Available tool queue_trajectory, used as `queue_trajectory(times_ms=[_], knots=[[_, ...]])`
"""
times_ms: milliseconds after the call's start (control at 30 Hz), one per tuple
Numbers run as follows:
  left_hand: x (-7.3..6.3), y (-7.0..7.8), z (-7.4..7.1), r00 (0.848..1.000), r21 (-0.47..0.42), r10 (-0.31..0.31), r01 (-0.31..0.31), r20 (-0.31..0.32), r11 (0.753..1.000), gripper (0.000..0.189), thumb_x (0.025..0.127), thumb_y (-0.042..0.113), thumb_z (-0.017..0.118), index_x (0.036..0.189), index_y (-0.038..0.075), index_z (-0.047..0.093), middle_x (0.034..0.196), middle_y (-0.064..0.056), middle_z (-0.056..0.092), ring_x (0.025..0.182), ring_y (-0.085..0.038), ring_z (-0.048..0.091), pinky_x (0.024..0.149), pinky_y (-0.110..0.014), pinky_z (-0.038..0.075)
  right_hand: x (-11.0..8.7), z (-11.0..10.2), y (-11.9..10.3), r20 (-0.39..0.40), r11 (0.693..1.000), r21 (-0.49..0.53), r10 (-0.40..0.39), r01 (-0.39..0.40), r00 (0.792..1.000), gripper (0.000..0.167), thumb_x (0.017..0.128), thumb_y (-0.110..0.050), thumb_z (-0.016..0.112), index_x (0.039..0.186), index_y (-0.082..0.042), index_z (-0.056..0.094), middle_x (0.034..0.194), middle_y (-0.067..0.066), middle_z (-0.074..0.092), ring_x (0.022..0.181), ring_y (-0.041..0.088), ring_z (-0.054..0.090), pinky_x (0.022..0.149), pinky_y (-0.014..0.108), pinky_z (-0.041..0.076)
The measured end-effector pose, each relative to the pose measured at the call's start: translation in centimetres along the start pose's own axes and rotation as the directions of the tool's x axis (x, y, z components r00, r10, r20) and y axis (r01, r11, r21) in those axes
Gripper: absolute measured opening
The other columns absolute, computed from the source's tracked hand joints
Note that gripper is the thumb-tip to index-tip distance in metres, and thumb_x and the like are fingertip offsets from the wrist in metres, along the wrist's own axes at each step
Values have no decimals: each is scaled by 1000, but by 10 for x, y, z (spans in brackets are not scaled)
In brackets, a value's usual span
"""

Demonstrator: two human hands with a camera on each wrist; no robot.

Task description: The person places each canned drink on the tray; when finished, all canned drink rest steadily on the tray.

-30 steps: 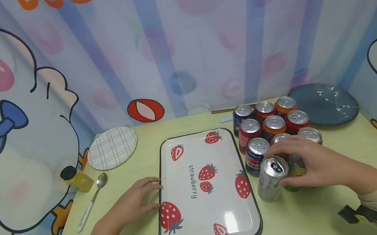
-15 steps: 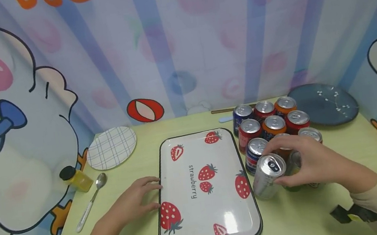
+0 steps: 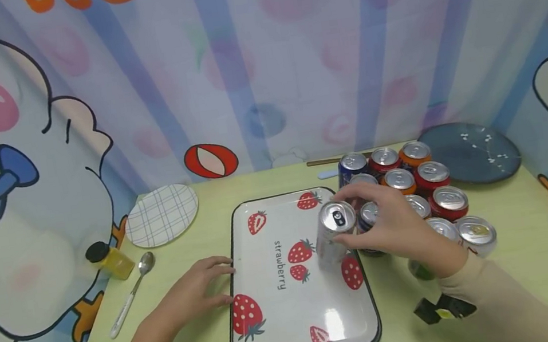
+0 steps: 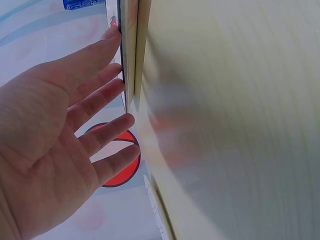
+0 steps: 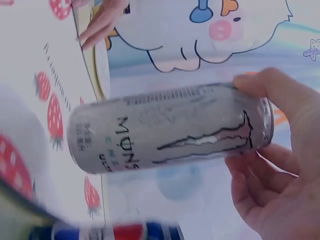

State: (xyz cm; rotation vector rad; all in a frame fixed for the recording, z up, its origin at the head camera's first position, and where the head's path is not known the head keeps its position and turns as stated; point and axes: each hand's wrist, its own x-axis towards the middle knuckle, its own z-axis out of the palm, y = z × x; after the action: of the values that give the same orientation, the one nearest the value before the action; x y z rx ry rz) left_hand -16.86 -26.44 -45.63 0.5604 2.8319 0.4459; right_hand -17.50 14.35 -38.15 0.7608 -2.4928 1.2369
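Observation:
My right hand (image 3: 398,227) grips a silver Monster energy drink can (image 3: 332,241) near its top, thumb on one side and fingers on the other. The can is held over the right part of a white strawberry-patterned tray (image 3: 285,331) with a dark rim. In the right wrist view, the can's printed side (image 5: 170,132) shows, its base toward the tray. My left hand (image 3: 193,291) lies at the tray's left edge with fingers extended; the left wrist view shows its fingertips (image 4: 116,72) right at the tray's side.
Several drink cans (image 3: 433,176) stand grouped right of the tray, with a dark plate (image 3: 474,153) behind them. Chopsticks (image 3: 322,162) and a light-blue utensil end (image 3: 327,174) lie at the back. On the left are a checked plate (image 3: 162,215), a spoon (image 3: 134,293) and a yellow jar (image 3: 111,261).
My right hand has carried the silver can leftward from beside the other cans to over the tray. My left hand has stayed at the tray's edge.

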Motion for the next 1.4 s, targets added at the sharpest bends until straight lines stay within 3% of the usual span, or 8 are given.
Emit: queue_trajectory(times_ms=[33,133,300,600,867,1033,1200,1400], knots=[[0,0,-1,1000,-1,0,0,0,1000,54,85,32,86,133,15,70,150,-6,56,144,-34,47,121,-54,42,5,7,-2,-12,1000,7,0,0,1000,56,69,-17,97,120,-20,71,111,-5,71,82,13,62,66,30,57],[-1,-1,-3,1000,-4,3,-3,-4,1000,53,84,31,87,132,15,70,150,-6,56,144,-34,47,121,-54,42,21,28,-4,-52,1000,27,-11,13,999,56,70,-17,96,120,-16,72,112,-2,72,81,14,61,67,29,55],[-1,-2,-6,1000,-11,5,-5,-12,1000,51,83,31,87,130,15,71,149,-6,57,143,-35,48,120,-56,42,47,62,-4,-80,998,59,8,-3,997,56,72,-23,95,121,-14,71,118,-1,72,99,14,65,84,39,59],[0,-6,-8,1000,-9,-11,11,-16,1000,51,82,32,88,128,17,73,148,-6,58,142,-34,50,119,-56,43,99,110,1,-46,989,119,96,-90,994,56,77,-26,93,126,-14,69,120,1,70,106,20,65,88,37,60],[3,-6,-8,1000,-13,-5,5,-5,1000,51,81,33,89,127,17,73,147,-6,59,141,-35,50,118,-56,44,138,135,8,14,984,129,123,-124,992,55,79,-26,91,127,-11,69,115,4,70,106,21,65,83,36,60],[4,-6,-6,1000,-14,12,-12,-18,1000,51,80,31,90,125,15,74,145,-7,60,139,-35,52,117,-55,45,148,144,13,53,977,159,136,-143,989,55,81,-27,90,129,-10,68,116,6,69,107,23,64,83,35,61],[4,-4,-1,1000,-34,20,-20,-18,999,51,80,31,90,125,15,74,144,-7,61,138,-35,53,117,-55,45,144,148,16,45,975,154,156,-161,987,54,81,-27,90,128,-13,68,117,3,69,108,22,64,83,35,60],[4,1,1,999,-15,-12,12,-32,1000,51,79,32,91,126,17,75,145,-5,60,139,-33,52,118,-54,45,141,154,19,35,984,124,125,-129,991,61,84,-30,88,137,-16,63,124,2,66,112,21,63,84,37,60]])
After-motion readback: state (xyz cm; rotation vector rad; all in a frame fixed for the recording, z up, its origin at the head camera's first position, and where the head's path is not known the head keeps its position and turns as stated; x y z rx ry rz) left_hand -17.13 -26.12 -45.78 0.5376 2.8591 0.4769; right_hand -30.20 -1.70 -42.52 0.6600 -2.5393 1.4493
